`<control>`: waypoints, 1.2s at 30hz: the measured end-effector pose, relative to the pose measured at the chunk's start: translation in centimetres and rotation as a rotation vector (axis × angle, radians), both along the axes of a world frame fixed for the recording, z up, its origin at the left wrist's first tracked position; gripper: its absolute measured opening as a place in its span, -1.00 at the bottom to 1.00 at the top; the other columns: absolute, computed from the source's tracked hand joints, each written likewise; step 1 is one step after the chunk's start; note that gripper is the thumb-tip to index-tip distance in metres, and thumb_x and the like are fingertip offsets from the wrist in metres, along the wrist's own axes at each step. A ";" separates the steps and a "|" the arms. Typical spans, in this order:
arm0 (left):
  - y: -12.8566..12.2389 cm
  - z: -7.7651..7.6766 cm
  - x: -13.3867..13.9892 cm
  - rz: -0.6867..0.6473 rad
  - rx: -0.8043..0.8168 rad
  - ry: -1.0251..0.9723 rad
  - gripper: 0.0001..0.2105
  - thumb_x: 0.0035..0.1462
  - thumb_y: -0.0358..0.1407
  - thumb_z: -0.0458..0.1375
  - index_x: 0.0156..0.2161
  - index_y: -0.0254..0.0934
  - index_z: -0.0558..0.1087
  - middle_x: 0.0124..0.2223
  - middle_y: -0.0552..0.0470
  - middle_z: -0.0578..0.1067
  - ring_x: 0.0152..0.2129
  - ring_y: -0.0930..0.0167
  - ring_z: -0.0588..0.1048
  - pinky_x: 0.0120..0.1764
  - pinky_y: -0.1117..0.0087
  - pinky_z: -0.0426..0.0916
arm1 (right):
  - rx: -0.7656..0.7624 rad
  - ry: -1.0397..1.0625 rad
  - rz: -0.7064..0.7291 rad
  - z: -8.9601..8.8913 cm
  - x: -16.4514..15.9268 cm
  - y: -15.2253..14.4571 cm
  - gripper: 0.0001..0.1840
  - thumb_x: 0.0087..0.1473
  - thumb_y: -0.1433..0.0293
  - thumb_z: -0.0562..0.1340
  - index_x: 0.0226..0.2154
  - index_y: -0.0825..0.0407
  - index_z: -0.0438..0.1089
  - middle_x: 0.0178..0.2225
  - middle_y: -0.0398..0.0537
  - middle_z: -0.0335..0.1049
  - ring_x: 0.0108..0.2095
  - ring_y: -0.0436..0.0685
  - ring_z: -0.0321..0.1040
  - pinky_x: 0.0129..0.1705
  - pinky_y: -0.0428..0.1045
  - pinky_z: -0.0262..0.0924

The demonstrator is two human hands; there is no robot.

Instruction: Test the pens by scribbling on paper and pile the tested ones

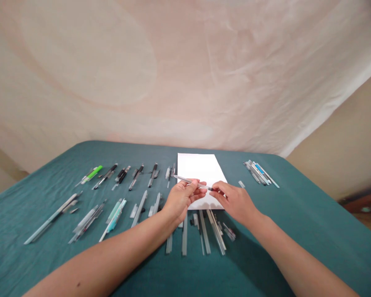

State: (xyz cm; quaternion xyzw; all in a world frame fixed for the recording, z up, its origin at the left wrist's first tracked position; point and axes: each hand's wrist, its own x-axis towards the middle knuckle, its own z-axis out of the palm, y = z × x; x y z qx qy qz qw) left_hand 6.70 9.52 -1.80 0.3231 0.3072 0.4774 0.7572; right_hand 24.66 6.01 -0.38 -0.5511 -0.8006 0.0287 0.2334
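Note:
A slim pen with a clear barrel (185, 179) is held above a white sheet or pad of paper (199, 165). My left hand (185, 196) pinches its middle between thumb and fingers, its pointed end reaching out to the left. At the pen's dark right end, my right hand (231, 200) closes its thumb and fingertips on it. Whether that dark end is a separate small part, I cannot tell. Below the paper, several clear pen barrels and small parts (216, 233) lie near my wrists.
Disassembled pens lie in groups at left, among them a green one (92, 174), black ones (123, 175) and a pale blue one (113, 219). A bundle of pens (259, 172) lies at right, with a small clear piece (241, 184) near it. Green cloth (312, 239) covers the table.

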 end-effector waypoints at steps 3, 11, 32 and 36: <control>0.1 -0.2 0.0 0.011 -0.012 0.005 -0.83 0.07 -0.35 0.20 -0.24 -0.42 0.41 -0.23 -0.15 0.54 -0.44 0.46 0.52 -0.24 0.39 0.44 | 0.069 -0.057 0.020 0.1 0.1 -0.1 -0.80 0.23 0.31 0.03 -0.29 0.00 0.33 -0.34 -0.07 0.45 -0.34 0.05 0.38 -0.36 -0.11 0.07; 0.3 -0.2 -0.2 0.034 0.004 0.032 -0.83 0.00 -0.37 0.25 -0.27 -0.44 0.45 -0.26 -0.13 0.54 -0.48 0.49 0.50 -0.26 0.41 0.44 | -0.291 0.365 0.088 0.2 -0.3 0.0 -0.71 0.23 0.27 -0.02 -0.42 0.02 0.27 -0.54 -0.18 0.38 -0.53 -0.01 0.34 -0.47 -0.13 0.14; 0.1 0.4 -0.2 0.055 -0.064 0.048 -0.80 -0.03 -0.36 0.28 -0.29 -0.48 0.48 -0.43 -0.10 0.54 -0.49 0.45 0.52 -0.25 0.40 0.46 | 0.163 -0.258 -0.005 -0.3 -0.3 -0.3 -0.71 0.26 0.38 -0.07 -0.34 0.05 0.31 -0.43 -0.02 0.39 -0.38 0.07 0.32 -0.35 -0.07 0.00; 0.2 0.1 -0.3 0.048 -0.062 0.045 -0.79 -0.05 -0.35 0.29 -0.30 -0.47 0.48 -0.43 -0.10 0.54 -0.49 0.45 0.52 -0.23 0.37 0.45 | 0.061 -0.096 0.014 -0.3 -0.3 -0.4 -0.73 0.26 0.34 -0.08 -0.34 0.02 0.27 -0.43 -0.07 0.39 -0.41 0.06 0.32 -0.38 -0.10 0.02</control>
